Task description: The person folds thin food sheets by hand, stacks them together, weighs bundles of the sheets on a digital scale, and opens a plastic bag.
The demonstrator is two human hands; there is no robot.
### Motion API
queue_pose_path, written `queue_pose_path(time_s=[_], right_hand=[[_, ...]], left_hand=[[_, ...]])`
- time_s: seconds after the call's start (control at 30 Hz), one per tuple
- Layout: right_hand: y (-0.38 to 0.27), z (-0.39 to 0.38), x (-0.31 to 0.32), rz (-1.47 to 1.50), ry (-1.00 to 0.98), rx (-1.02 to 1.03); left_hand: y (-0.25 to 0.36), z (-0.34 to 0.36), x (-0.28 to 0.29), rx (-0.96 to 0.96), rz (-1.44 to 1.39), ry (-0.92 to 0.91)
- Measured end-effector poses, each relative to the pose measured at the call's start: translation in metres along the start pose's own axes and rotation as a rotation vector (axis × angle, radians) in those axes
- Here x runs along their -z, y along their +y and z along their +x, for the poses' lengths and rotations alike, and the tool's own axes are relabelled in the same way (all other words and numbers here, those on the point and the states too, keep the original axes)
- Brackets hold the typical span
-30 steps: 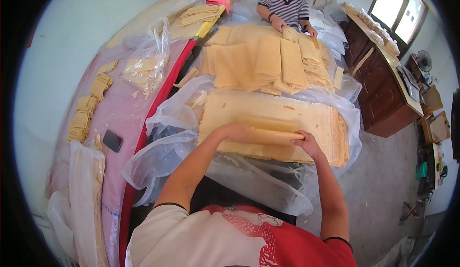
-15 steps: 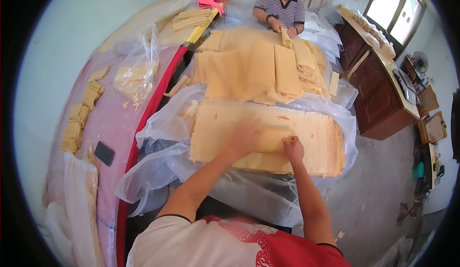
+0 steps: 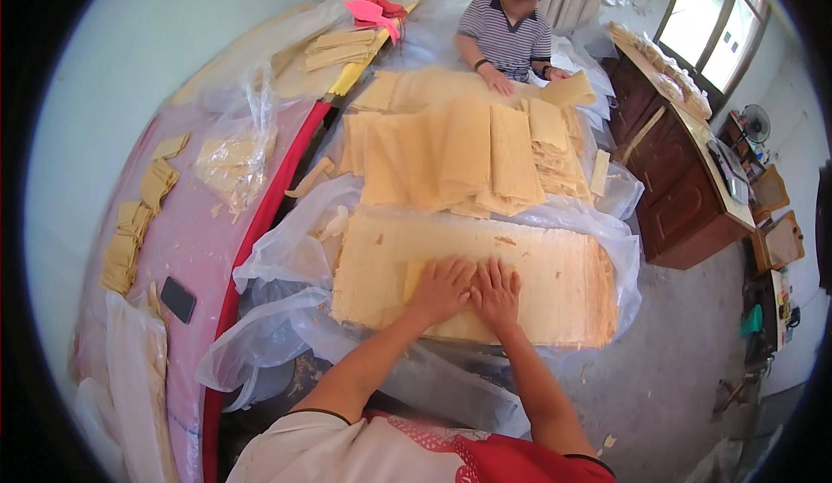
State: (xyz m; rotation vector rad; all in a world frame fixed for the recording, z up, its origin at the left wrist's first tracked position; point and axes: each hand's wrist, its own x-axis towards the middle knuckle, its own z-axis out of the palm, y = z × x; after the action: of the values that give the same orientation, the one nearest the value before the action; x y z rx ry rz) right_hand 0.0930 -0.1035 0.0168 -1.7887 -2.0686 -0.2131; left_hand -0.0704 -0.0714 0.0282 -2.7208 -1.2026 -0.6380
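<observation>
Right hand (image 3: 497, 296) had dropped its pinch and now lay flat beside the left hand (image 3: 442, 290), neither gripping anything, both over the folded sheet (image 3: 414, 277) mid-slab (image 3: 555, 262), near side, so work apparently went from folding to pressing.

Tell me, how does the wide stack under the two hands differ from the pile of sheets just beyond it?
The wide stack is one broad, flat block; the pile beyond is several narrower bundles, some overlapping at angles. The wide stack looks paler, with brown flecks on top, while the pile beyond looks more golden. Both are made of thin, tan sheets.
</observation>
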Motion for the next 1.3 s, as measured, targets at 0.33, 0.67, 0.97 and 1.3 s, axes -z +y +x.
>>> queue_pose_path(time_s=[0.33, 0.67, 0.97, 1.3], right_hand=[[0.003, -0.005, -0.009, -0.053, -0.089, -0.019], [-0.001, -0.019, 0.034, 0.0, -0.258, 0.064], [0.026, -0.066, 0.113, 0.417, -0.193, -0.05], [0.06, 0.097, 0.161, 0.13, 0.284, -0.334]], left_hand=[[-0.023, -0.04, 0.036, 0.0, -0.056, -0.227], [-0.049, -0.051, 0.013, -0.148, -0.118, 0.121], [-0.043, -0.038, 0.083, 0.015, -0.27, 0.319], [-0.086, -0.126, 0.05, 0.636, -0.345, 0.403]])
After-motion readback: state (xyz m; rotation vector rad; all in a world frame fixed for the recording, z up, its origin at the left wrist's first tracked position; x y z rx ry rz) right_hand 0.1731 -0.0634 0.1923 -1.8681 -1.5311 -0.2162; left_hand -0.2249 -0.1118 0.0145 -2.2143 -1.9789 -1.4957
